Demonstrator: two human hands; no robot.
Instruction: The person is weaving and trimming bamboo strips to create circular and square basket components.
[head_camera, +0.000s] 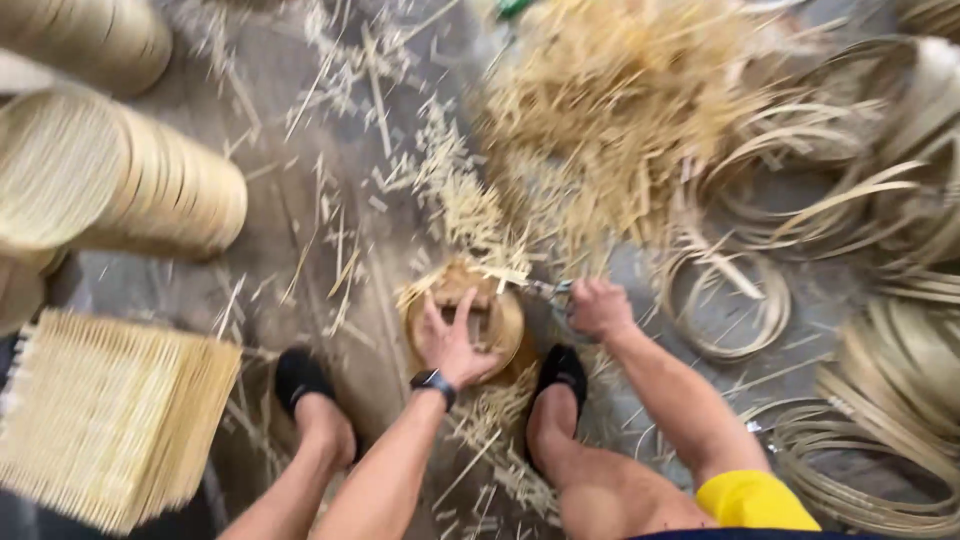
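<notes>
Head view: left hand flat on round bamboo tray; right hand w/ cutters.

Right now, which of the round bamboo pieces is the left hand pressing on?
The small round bamboo frame on the floor between the feet, under the left hand. The stacked round lids and loose bamboo hoops lie untouched.
</notes>
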